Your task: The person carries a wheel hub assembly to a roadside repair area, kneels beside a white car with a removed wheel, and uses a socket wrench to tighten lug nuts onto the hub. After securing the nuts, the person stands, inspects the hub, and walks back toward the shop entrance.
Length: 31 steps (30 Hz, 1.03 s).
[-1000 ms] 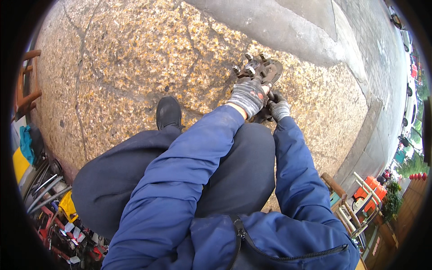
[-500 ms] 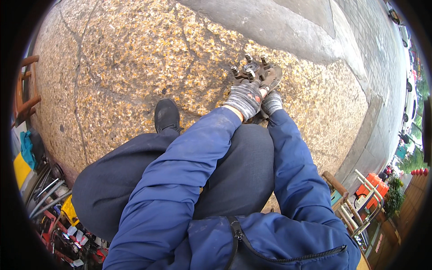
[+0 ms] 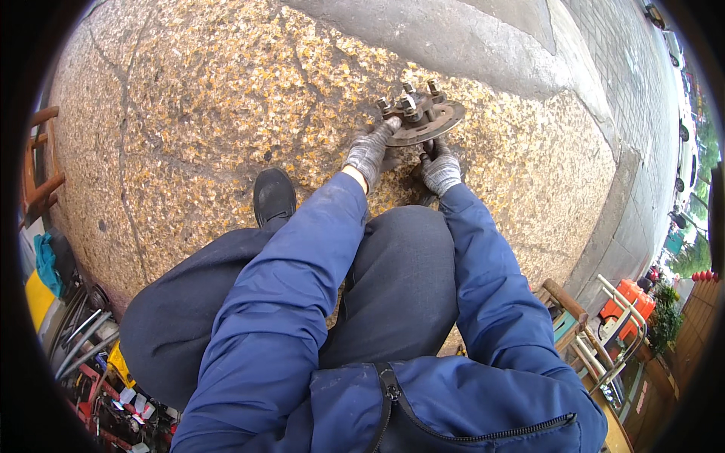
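A rusty wheel hub with a flat round disc and several upright studs capped with shiny nuts is held just above the ground, ahead of my knees. My left hand, in a grey knitted glove with a dark, dirty palm, grips the disc's left edge, thumb on top. Beneath the disc, my right hand, gloved alike, closes round a dark part on the hub's underside. Its fingertips are partly hidden. A dark metal piece shows between my hands, close to my right knee; its shape is unclear.
Rough yellowish stone paving spreads around me, with a grey concrete strip beyond. Piled tools and metal parts lie at lower left, below a wooden chair. At right stand a metal-framed chair and an orange case.
The hub has turned so that its disc lies flatter and shows more fully. My left hand has shifted left to the disc's edge, uncovering my right hand.
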Available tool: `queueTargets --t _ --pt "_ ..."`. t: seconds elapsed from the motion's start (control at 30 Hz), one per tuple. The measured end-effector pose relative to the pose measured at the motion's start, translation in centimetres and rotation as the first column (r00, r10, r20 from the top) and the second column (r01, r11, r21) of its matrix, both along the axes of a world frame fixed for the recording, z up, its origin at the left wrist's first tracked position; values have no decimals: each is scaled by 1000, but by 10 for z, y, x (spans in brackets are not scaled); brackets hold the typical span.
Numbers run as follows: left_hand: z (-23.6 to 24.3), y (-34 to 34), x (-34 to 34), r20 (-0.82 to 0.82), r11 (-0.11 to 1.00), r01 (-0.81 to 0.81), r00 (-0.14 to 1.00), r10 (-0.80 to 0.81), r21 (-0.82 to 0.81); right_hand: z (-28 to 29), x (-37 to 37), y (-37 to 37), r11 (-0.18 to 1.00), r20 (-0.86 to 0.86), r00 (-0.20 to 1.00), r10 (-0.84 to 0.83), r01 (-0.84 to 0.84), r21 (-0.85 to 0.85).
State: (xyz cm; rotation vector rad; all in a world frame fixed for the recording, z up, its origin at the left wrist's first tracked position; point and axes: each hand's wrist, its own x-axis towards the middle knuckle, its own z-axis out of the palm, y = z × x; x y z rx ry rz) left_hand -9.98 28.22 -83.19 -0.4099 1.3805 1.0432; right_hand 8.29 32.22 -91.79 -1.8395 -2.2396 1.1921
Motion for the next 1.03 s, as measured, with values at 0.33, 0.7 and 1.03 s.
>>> queueTargets --t 0.33,0.7,1.03 --pt "-14 6 -15 234 938 -310 911 339 -154 100 -49 4 984 393 904 166 -124 -130" --pt "49 -8 -40 368 896 -439 846 386 68 99 -42 -11 971 -88 986 140 -154 -181" --pt "32 -25 -77 341 660 -227 939 -48 716 100 -46 9 846 -765 628 -144 -323 -424"
